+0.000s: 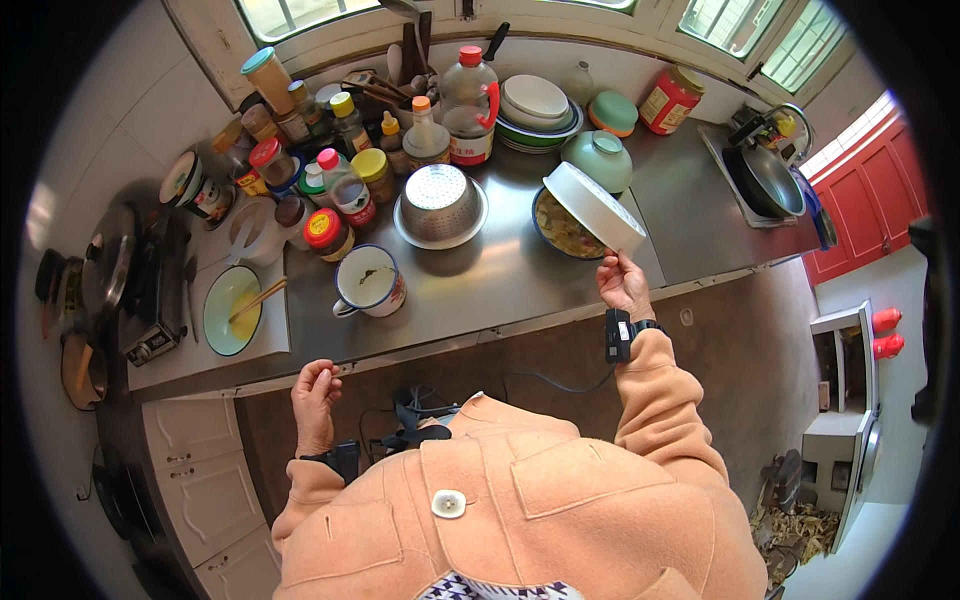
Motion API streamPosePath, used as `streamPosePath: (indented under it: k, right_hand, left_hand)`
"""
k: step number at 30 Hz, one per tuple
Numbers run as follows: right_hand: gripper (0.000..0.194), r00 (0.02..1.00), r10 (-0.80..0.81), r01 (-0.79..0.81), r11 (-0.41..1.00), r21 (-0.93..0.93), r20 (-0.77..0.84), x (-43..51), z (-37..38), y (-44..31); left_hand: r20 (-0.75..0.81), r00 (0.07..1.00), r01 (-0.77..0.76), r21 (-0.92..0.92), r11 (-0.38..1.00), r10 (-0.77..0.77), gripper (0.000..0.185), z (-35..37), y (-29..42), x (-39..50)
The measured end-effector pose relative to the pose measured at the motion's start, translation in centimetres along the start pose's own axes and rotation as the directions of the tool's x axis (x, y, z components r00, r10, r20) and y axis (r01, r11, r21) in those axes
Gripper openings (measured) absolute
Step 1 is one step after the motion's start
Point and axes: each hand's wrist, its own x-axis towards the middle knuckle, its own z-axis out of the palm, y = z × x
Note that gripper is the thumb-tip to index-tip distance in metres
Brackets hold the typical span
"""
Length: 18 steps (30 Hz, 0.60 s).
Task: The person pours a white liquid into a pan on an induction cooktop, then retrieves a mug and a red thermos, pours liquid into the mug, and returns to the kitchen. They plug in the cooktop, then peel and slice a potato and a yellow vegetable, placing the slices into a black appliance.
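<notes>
My right hand [624,283] pinches the near rim of a white shallow basin [595,206], which is tilted over a dark-rimmed bowl of food [562,229]. The basin's far side leans near an upturned pale green bowl [598,161]. My left hand [316,390] hangs just off the counter's front edge with its fingers curled together; whether anything small is between them is not visible. Nearest to it on the counter are an enamel mug [370,280] with dark bits inside and a pale green bowl of yellow liquid [233,311] with chopsticks [259,298]. A metal colander [440,196] sits upside down on a white-rimmed dish.
Sauce bottles and jars [352,187] crowd the back left of the steel counter [480,289]. Stacked bowls and plates [536,112] stand at the back, beside a large bottle with a red handle [470,105]. A portable stove [154,300] is at left; a sink holding a wok [763,180] is at right.
</notes>
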Motion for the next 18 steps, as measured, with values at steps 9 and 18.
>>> streamPosePath:
  k: [9,18]
  right_hand:
    - [0.017,0.985,0.142,-0.162,0.953,-0.256,-0.096,1.0,-4.3,3.5]
    - [0.015,0.904,0.345,-0.423,0.811,-0.405,-0.252,-0.6,-3.6,5.4]
  left_hand:
    - [-0.001,1.000,0.021,0.009,1.000,-0.021,0.011,0.0,-0.2,-0.5]
    - [-0.011,0.999,0.039,-0.006,0.999,-0.039,0.010,-0.5,-0.4,-0.2]
